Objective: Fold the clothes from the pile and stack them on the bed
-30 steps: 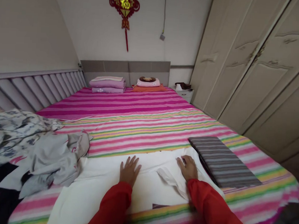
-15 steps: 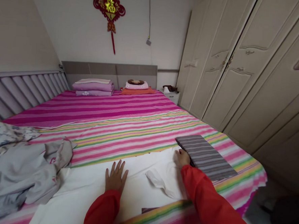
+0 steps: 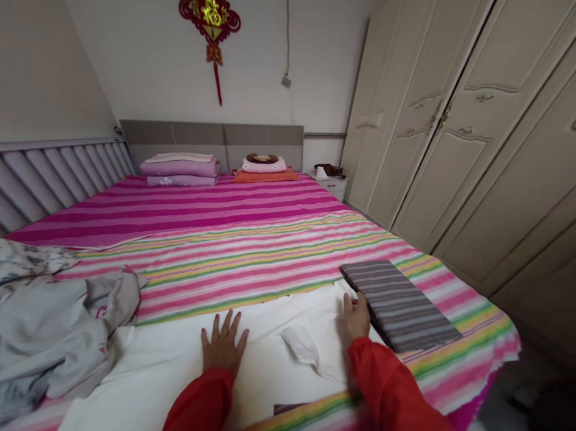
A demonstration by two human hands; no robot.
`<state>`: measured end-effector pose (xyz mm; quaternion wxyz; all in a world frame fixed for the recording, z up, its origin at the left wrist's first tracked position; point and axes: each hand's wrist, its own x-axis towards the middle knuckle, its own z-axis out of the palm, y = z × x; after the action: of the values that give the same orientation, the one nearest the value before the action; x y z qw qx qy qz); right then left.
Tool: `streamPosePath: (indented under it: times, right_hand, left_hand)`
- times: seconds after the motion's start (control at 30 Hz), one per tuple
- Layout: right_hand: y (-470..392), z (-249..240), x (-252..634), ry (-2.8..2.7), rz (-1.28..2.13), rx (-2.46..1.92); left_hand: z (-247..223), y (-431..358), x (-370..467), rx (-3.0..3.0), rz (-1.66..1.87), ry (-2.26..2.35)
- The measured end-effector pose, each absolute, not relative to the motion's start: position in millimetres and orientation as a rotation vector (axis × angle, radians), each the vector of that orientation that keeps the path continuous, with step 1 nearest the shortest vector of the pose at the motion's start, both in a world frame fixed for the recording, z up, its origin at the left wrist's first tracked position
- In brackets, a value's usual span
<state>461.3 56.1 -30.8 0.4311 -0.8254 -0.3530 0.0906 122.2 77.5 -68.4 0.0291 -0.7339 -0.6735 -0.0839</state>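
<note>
A white garment [image 3: 271, 328] is spread along the near part of the bed, with a loose white flap on its right half. My left hand [image 3: 223, 345] lies flat on it near the middle, fingers spread. At the garment's right end rests my right hand [image 3: 357, 318], its fingers apart and touching the cloth. Just right of that hand is a folded grey striped cloth [image 3: 400, 303]. Part of a dark striped piece [image 3: 286, 408] shows at the garment's near edge.
Crumpled grey clothes [image 3: 61, 322] and a patterned garment [image 3: 6, 263] lie at the left. Folded purple bedding [image 3: 181, 167] and a pink pillow [image 3: 263, 165] sit by the headboard [image 3: 253, 138]. A wardrobe [image 3: 447, 160] stands at the right.
My right hand has moved slightly toward me and right along the white garment's end, and its fingers have opened. My left hand has stayed almost in place.
</note>
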Motion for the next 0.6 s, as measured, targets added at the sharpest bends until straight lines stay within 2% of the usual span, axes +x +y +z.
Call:
streamPosePath:
  times: [0.23,0.47,0.6]
  right_hand:
    - [2,-43,434,-1.173,-0.012,-2.063]
    - [0,-37,443,-1.267,0.035,-1.885]
    - [-4,-46,443,-1.104,0.077,-2.001]
  left_hand:
    - [-62,76,124,-2.291,-0.278,-2.108]
    - [-54,72,127,-2.289,-0.233,-2.125]
    - [-56,73,126,-2.29,-0.276,-2.108]
